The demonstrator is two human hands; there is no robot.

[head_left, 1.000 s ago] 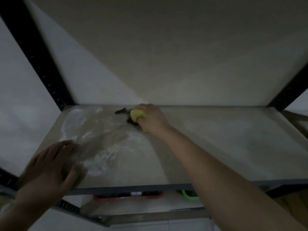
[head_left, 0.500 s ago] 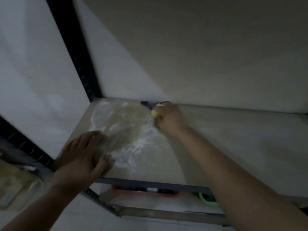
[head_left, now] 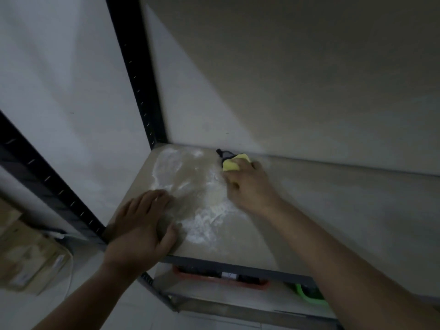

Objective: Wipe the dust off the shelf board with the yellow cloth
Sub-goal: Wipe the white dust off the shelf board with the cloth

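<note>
Right hand [head_left: 247, 186] grips the yellow cloth [head_left: 232, 164] at the shelf board [head_left: 333, 210] back, white dust [head_left: 202, 222] unwiped beside the flat, relaxed left hand [head_left: 140, 227].

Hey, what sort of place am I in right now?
Probably a storeroom or utility corner: a black slotted metal rack upright, a dusty shelf board, and what look like cardboard boxes low beside it.
</note>
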